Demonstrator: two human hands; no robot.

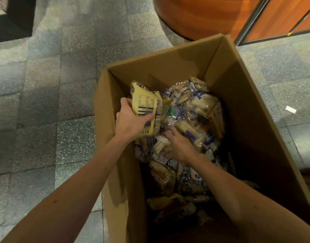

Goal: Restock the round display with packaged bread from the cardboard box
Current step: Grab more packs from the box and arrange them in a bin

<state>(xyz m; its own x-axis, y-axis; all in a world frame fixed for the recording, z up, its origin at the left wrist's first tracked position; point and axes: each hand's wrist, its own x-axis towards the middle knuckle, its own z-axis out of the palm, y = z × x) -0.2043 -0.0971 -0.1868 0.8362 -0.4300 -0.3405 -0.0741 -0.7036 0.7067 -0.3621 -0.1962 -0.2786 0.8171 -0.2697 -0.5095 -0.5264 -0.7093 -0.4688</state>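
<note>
Both hands work inside the cardboard box (168, 55). My left hand (131, 121) grips a yellow bread packet (145, 104) raised at the box's left wall, long axis pointing away from me, printed back upward. My right hand (180, 148), palm down, curls round a clear-wrapped packet (161, 146).

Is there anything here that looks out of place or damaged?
Only a small white scrap lying on the floor, right of the cardboard box. The bread packages lie jumbled inside, but none looks plainly torn.
</note>
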